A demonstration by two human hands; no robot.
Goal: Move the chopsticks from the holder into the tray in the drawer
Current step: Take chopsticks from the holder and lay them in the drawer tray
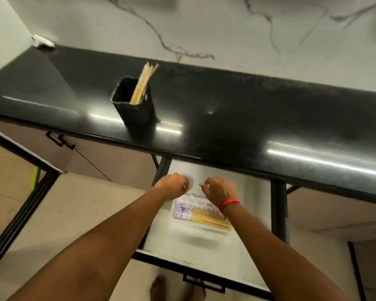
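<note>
A black square holder (pixel 137 111) stands on the black counter, with several wooden chopsticks (pixel 143 83) leaning in its right corner. Below, the white drawer (pixel 182 253) is pulled out. In it lies a clear tray (pixel 189 203) holding several chopsticks (pixel 206 218) with blue-patterned ends, lying flat. My left hand (pixel 172 184) and my right hand (pixel 220 190) hover side by side over the drawer, just behind the tray. Both have their fingers curled in, and nothing shows in either. My right wrist wears a red band and covers part of the tray.
The glossy black counter (pixel 248 109) runs across the view in front of a marble wall. A white object (pixel 41 41) lies at the far left corner. Cabinet doors with a black handle (pixel 60 140) are at left. The drawer's handle (pixel 204 283) is nearest me.
</note>
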